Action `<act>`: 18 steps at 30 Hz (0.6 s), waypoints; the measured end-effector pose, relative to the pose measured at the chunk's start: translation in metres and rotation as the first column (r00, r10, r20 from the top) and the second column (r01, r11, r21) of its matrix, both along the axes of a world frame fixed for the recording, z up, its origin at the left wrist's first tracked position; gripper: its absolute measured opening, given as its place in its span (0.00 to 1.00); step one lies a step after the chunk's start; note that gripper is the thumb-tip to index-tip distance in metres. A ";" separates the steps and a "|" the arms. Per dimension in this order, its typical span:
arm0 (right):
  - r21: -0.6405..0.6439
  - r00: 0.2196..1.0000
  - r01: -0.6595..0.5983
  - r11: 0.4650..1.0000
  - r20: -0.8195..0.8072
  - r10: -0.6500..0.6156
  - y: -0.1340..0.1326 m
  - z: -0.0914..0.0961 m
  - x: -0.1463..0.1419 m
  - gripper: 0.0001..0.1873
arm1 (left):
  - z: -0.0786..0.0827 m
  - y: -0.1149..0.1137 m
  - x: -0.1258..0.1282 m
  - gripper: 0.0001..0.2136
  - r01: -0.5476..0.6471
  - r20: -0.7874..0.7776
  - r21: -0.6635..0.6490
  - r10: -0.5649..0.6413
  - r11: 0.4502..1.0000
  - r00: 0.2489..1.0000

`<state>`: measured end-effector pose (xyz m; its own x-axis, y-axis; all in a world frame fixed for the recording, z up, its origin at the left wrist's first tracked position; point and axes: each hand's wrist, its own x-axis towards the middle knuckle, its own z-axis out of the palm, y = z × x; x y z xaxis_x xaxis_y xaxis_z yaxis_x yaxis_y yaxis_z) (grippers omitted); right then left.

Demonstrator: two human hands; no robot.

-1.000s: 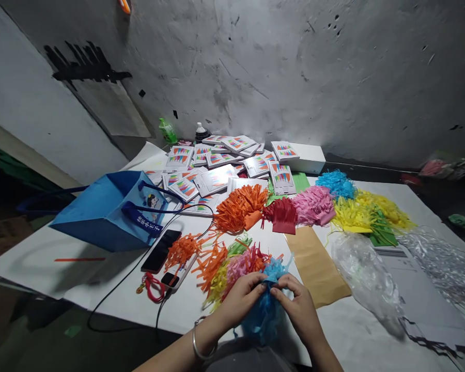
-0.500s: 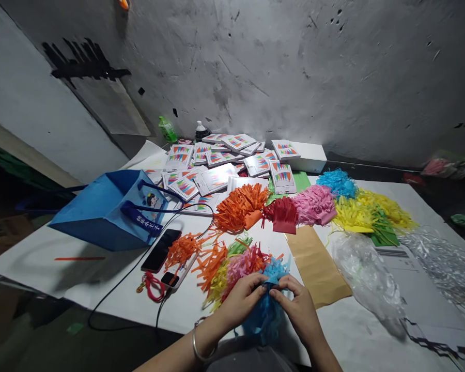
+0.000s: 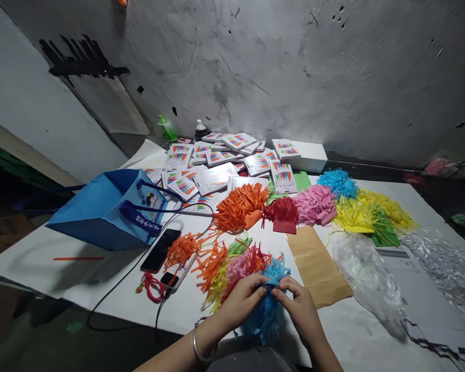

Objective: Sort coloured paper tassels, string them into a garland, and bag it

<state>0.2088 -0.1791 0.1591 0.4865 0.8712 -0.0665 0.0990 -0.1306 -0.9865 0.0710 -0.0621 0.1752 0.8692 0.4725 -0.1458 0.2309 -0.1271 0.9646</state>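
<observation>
Both of my hands pinch a light blue fringed paper tassel (image 3: 266, 314) at the near edge of the white table (image 3: 42, 248). My left hand (image 3: 242, 299), with a silver bangle on its wrist, grips the tassel's top from the left. My right hand (image 3: 300, 307) grips it from the right, fingers curled. The blue fringe hangs down between my wrists. Just beyond my hands lies a mixed heap of orange, yellow, pink and green tassels (image 3: 225, 263).
A row of fringed paper piles lies mid-table: orange (image 3: 240, 206), red (image 3: 282, 213), pink (image 3: 314, 204), blue (image 3: 335, 182), yellow (image 3: 358, 213). Printed card packs (image 3: 217, 165) lie behind. At left are a blue bag (image 3: 108, 209), a phone (image 3: 160, 250) and cables. Clear plastic bags (image 3: 366, 279) lie right.
My hands have shifted slightly on the blue tassel, thumbs closing together at its top. Nothing else on the table has moved.
</observation>
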 end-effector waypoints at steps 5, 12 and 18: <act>0.006 0.996 0.001 1.000 0.084 -0.001 -0.002 -0.001 -0.003 0.13 | -0.001 0.001 0.001 0.13 0.009 0.011 0.004 -0.009 1.000 1.000; 0.017 0.892 -0.006 1.000 0.453 -0.002 -0.004 -0.007 -0.012 0.08 | -0.006 -0.001 0.004 0.17 -0.052 -0.031 0.031 0.053 0.998 0.998; 0.193 0.640 0.077 0.978 0.743 -0.197 -0.005 -0.003 -0.004 0.04 | 0.000 0.004 0.006 0.14 0.034 -0.019 0.128 -0.031 0.991 0.999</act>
<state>0.2051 -0.1844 0.1556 0.4297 0.7608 0.4864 0.8073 -0.0823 -0.5844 0.0773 -0.0582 0.1749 0.8824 0.4598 -0.1003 0.2405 -0.2575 0.9359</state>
